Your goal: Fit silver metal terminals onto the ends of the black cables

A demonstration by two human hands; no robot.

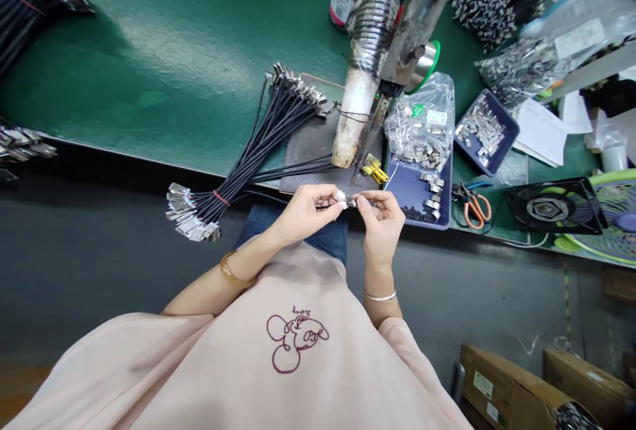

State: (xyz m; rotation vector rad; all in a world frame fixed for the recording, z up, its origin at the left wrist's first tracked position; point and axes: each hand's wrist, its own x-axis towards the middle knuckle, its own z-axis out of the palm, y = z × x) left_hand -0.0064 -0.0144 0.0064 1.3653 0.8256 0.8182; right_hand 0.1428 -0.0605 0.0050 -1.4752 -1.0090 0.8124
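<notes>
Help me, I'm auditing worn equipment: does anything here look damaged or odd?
Yes, the hose over the green bench: its white end is stained brownish at the mouth, and silvery wrapping covers the stretch above, like a patch-up. I can't confirm actual damage.

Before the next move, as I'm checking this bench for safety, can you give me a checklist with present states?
1. Left hand pinching the small piece: ok.
2. Right hand pinching it too: ok.
3. The piece's fit: cannot tell, fingers cover much of it.
4. Cable bundle wholly on the table: not ok, one end overhangs.
5. Orange-handled tool apart from both hands: ok.
</notes>
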